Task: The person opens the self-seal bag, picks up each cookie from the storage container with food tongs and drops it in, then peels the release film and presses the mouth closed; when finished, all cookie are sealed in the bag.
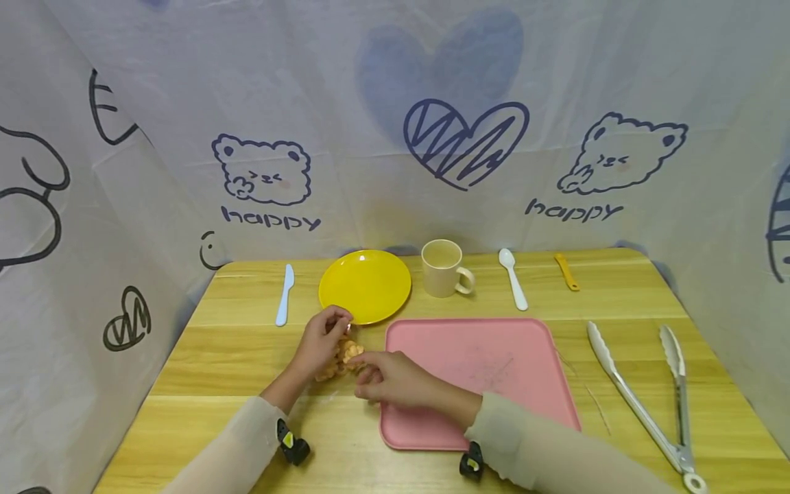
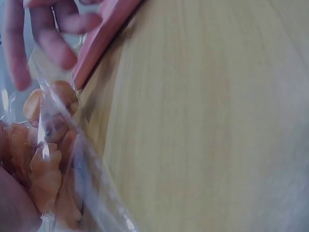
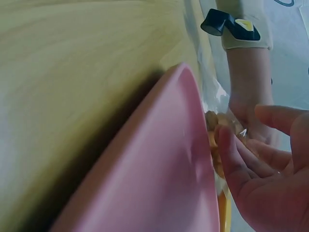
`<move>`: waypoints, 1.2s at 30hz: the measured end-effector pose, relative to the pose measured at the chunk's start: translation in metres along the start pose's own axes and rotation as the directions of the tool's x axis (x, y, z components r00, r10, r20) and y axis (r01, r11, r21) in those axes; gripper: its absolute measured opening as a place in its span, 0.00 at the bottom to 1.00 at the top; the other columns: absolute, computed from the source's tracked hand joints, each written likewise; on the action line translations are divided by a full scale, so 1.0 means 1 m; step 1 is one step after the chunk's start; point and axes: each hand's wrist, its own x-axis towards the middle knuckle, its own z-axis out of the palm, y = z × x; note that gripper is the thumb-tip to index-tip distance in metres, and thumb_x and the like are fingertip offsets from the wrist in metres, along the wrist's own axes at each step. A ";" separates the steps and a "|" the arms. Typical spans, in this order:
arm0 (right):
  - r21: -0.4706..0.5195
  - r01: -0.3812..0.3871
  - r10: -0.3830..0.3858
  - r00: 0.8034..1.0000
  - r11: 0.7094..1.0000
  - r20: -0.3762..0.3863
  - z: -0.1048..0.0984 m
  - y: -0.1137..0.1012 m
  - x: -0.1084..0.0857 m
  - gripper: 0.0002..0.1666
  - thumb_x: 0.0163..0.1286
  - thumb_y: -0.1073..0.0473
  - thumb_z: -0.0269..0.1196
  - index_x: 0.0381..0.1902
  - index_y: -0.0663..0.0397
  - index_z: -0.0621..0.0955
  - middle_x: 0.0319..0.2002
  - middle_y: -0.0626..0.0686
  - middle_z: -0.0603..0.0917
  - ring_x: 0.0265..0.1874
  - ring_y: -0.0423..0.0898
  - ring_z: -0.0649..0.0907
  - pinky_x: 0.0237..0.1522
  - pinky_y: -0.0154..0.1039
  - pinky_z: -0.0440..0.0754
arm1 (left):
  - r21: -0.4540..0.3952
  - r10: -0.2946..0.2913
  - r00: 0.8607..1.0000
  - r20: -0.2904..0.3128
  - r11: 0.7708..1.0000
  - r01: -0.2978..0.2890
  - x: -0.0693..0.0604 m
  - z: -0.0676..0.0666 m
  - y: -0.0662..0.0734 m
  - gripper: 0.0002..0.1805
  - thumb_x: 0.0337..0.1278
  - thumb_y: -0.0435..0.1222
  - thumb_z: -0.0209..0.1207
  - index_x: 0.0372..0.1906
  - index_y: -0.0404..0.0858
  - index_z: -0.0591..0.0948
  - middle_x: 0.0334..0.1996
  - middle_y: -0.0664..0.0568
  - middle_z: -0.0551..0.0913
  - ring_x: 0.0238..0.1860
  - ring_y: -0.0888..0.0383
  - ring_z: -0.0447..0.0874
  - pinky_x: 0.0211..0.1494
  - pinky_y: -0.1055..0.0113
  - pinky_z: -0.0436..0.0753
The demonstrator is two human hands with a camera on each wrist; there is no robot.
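Observation:
A clear plastic bag (image 2: 91, 164) holds several orange-tan, ridged pieces (image 1: 352, 351), which look like snacks. It lies on the wooden table between the yellow plate and the pink tray. My left hand (image 1: 321, 342) grips the bag from its left side, fingers curled at its upper edge. Across from it, my right hand (image 1: 395, 379) hovers over the tray's left edge, fingers reaching toward the bag. In the right wrist view, the right hand's fingers (image 3: 231, 154) are apart with nothing visible between them. Whether they touch the bag is unclear.
The pink tray (image 1: 469, 357) has dark marks on its surface. Behind stand a yellow plate (image 1: 365, 285) and a beige mug (image 1: 441, 269). A light blue knife (image 1: 285, 295), white spoon (image 1: 513, 279), small yellow utensil (image 1: 566, 272) and metal tongs (image 1: 642, 412) lie around.

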 end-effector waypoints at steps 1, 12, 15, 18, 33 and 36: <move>-0.015 0.006 -0.007 1.000 1.000 -0.011 0.002 0.000 0.002 0.28 0.71 0.58 0.69 0.67 0.55 0.79 0.43 0.45 0.89 0.34 0.35 0.86 0.33 0.31 0.86 | -0.017 -0.002 1.000 -0.011 1.000 0.001 0.000 0.000 0.000 0.10 0.80 0.31 0.51 0.47 0.28 0.81 0.34 0.36 0.81 0.31 0.59 0.75 0.33 0.75 0.76; -0.207 0.073 -0.128 0.955 0.976 -0.266 0.002 0.005 0.015 0.07 0.69 0.63 0.71 0.44 0.55 0.88 0.39 0.47 0.87 0.36 0.40 0.83 0.40 0.32 0.82 | -0.201 -0.012 0.996 -0.088 0.980 -0.006 -0.001 0.000 0.003 0.10 0.78 0.28 0.52 0.48 0.22 0.78 0.34 0.37 0.79 0.33 0.61 0.76 0.35 0.75 0.78; -0.283 0.095 -0.189 0.926 0.954 -0.326 0.000 0.002 0.013 0.04 0.69 0.61 0.71 0.40 0.53 0.89 0.42 0.49 0.87 0.39 0.43 0.82 0.43 0.35 0.82 | -0.222 -0.017 0.995 -0.097 0.975 -0.005 -0.001 0.000 0.007 0.10 0.79 0.28 0.51 0.49 0.22 0.78 0.32 0.41 0.79 0.33 0.60 0.76 0.34 0.74 0.77; -0.354 0.121 -0.257 0.895 0.927 -0.365 -0.003 -0.002 0.011 0.03 0.68 0.59 0.72 0.38 0.52 0.89 0.39 0.46 0.85 0.37 0.42 0.81 0.42 0.35 0.81 | -0.223 -0.020 0.992 -0.121 0.975 -0.008 -0.002 -0.001 0.012 0.11 0.79 0.29 0.51 0.49 0.23 0.78 0.32 0.42 0.79 0.33 0.60 0.76 0.33 0.74 0.77; -0.514 0.294 -0.526 0.753 0.806 -0.395 -0.021 -0.029 -0.001 0.03 0.69 0.63 0.71 0.39 0.54 0.89 0.37 0.47 0.83 0.34 0.40 0.83 0.37 0.29 0.83 | -0.265 0.029 0.933 -0.358 0.955 -0.131 -0.019 -0.020 0.056 0.12 0.79 0.31 0.52 0.47 0.22 0.77 0.30 0.57 0.83 0.36 0.61 0.81 0.38 0.72 0.78; -0.517 0.304 -0.540 0.740 0.800 -0.400 -0.025 -0.033 -0.004 0.03 0.68 0.64 0.72 0.39 0.53 0.88 0.37 0.46 0.83 0.34 0.39 0.82 0.36 0.27 0.83 | -0.264 0.027 0.920 -0.391 0.954 -0.141 -0.026 -0.025 0.061 0.13 0.79 0.32 0.53 0.48 0.22 0.77 0.30 0.59 0.85 0.36 0.62 0.83 0.39 0.69 0.78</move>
